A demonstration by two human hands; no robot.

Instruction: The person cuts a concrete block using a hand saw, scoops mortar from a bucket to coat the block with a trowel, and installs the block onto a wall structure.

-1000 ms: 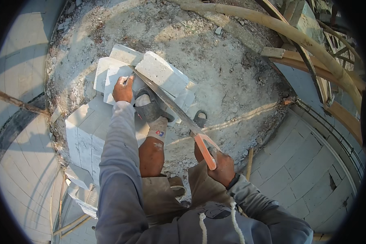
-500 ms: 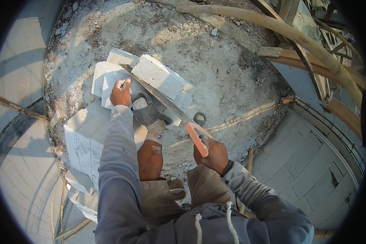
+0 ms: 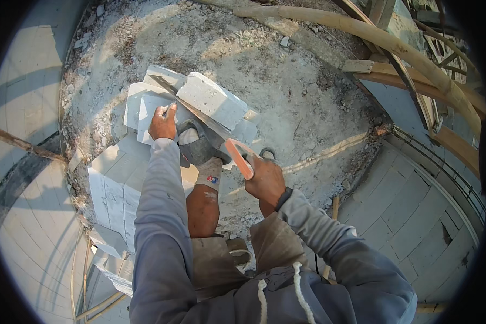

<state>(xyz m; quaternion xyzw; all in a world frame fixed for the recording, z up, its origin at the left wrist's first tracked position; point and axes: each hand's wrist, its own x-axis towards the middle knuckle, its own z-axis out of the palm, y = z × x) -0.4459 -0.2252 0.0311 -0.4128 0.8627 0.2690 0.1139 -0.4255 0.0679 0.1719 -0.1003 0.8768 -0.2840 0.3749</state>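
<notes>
Orange-handled saw (image 3: pixel 204 120): clasped by right hand (image 3: pixel 265 181)
Left hand (image 3: pixel 163 123): rested on pale block (image 3: pixel 147 109), left of saw — whether grasped, cannot be told

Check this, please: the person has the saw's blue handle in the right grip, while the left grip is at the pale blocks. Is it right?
Not quite. The head view shows that the handle of the saw is orange, not blue. It is in the right grip, and the left grip is at the pale blocks, as you say.
</notes>
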